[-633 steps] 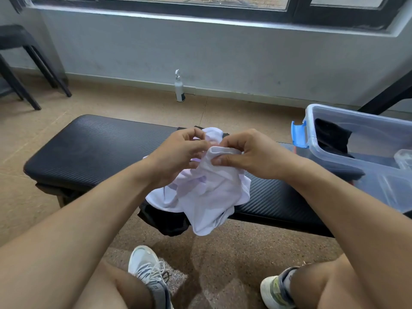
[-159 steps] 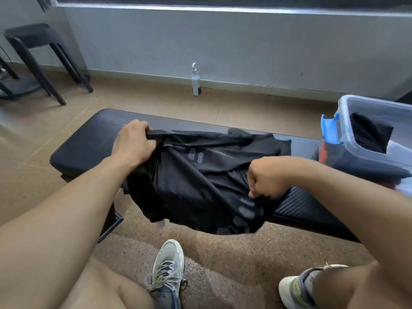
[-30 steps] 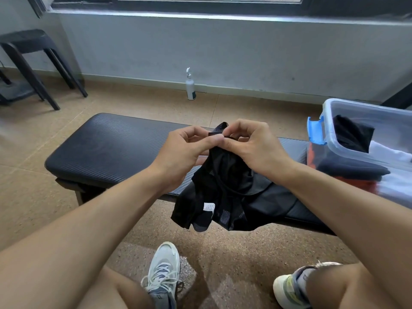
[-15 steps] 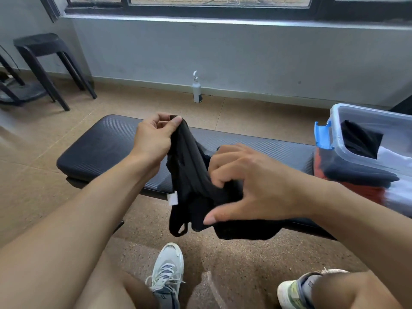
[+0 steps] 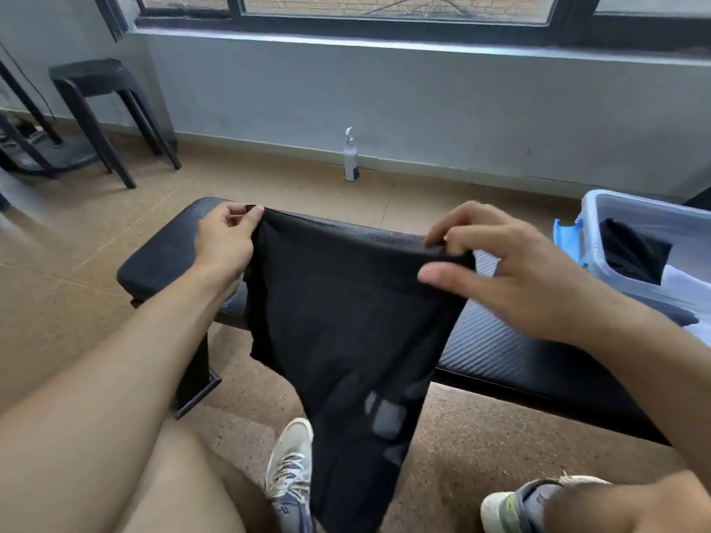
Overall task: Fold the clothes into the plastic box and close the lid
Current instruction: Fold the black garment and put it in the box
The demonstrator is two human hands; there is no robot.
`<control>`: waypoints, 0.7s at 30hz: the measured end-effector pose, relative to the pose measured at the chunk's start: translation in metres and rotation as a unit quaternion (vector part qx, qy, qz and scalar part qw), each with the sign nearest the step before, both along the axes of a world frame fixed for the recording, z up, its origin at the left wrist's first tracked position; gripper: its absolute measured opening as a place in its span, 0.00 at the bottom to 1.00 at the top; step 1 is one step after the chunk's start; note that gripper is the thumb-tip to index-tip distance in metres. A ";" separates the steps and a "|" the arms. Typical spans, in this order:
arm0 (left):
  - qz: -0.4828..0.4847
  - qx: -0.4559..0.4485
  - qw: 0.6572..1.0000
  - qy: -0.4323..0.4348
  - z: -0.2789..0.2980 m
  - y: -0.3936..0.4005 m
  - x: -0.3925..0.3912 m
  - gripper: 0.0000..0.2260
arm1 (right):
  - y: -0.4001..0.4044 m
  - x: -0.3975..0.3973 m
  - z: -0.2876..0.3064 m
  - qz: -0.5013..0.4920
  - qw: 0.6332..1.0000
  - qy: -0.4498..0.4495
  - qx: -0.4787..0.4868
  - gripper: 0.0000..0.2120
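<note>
**Black garment held up, fold not yet begun**

The left hand (image 5: 225,244) pinches one top corner of the black garment (image 5: 338,340) between thumb and fingers. The right hand (image 5: 511,278) grips the other end of the top edge, with the thumb under the hem and the fingers curled over it. The cloth hangs spread in front of the table (image 5: 519,352), its tail down by the shoes. The plastic box (image 5: 600,209) sits at the table's right end, already holding clothes. The thin fabric looks slippery, so a loose pinch could drop a corner, and the trailing end may drag on the floor (image 5: 481,436) or fold crooked.
</note>
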State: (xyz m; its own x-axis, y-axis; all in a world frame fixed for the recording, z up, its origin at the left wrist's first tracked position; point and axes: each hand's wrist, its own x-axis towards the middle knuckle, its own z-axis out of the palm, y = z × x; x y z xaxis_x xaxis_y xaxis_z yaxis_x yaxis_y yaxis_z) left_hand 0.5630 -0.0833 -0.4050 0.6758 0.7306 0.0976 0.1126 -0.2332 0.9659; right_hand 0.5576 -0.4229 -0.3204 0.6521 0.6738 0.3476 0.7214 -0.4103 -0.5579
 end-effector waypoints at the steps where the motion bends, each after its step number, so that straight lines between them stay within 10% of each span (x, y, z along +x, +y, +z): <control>1: -0.002 -0.002 1.000 -0.004 0.000 0.000 -0.001 0.09 | -0.004 0.009 -0.004 -0.054 0.998 0.039 0.011 0.21; 6: -0.090 -0.051 0.995 0.001 0.002 -0.003 -0.002 0.07 | -0.017 0.038 -0.030 -0.194 0.924 0.299 0.138 0.18; 11: -0.177 -0.096 0.979 0.010 0.003 -0.003 -0.005 0.08 | -0.015 0.044 -0.035 -0.230 0.907 0.303 0.179 0.20; 14: -0.236 -0.117 0.965 0.004 0.010 -0.001 -0.012 0.06 | -0.027 0.046 -0.021 -0.192 0.919 0.344 0.010 0.26; 17: -0.317 -0.112 0.941 0.028 0.017 -0.001 -0.020 0.07 | -0.036 0.042 -0.013 -0.157 0.925 0.310 -0.155 0.10; 21: -0.241 -0.051 0.969 0.001 0.021 0.000 -0.017 0.03 | -0.028 0.042 -0.015 -0.191 0.934 0.296 0.054 0.10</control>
State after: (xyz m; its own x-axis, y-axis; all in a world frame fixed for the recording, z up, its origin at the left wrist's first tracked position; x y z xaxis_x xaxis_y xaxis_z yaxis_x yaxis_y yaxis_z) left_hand 0.5456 -0.0835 -0.3842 0.9414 0.3350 0.0397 0.0158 -0.1616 0.9867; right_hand 0.5999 -0.4510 -0.3351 0.9371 0.3352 -0.0979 0.0861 -0.4936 -0.8654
